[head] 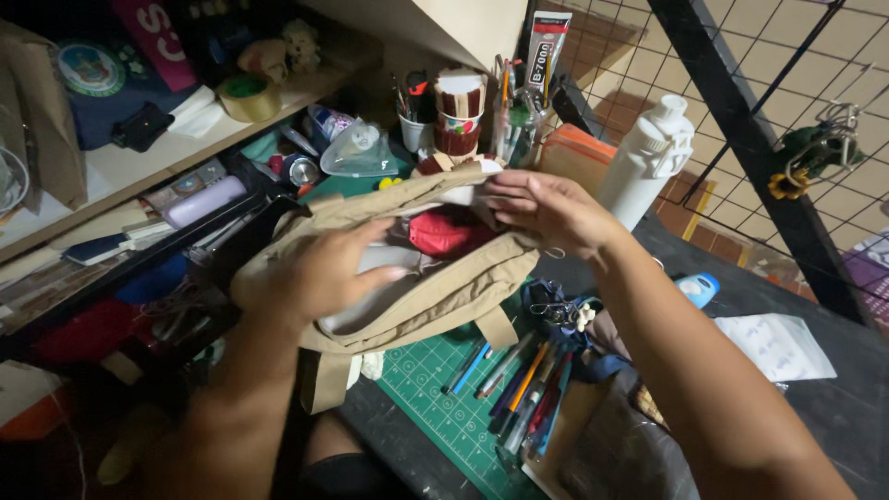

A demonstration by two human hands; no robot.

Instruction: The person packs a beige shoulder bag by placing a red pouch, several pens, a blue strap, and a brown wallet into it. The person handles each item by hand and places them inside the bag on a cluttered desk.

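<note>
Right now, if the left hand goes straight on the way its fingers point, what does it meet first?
The left hand points right, into the open tan bag. It would probably meet the red cloth item inside first, though depth is unclear.
</note>
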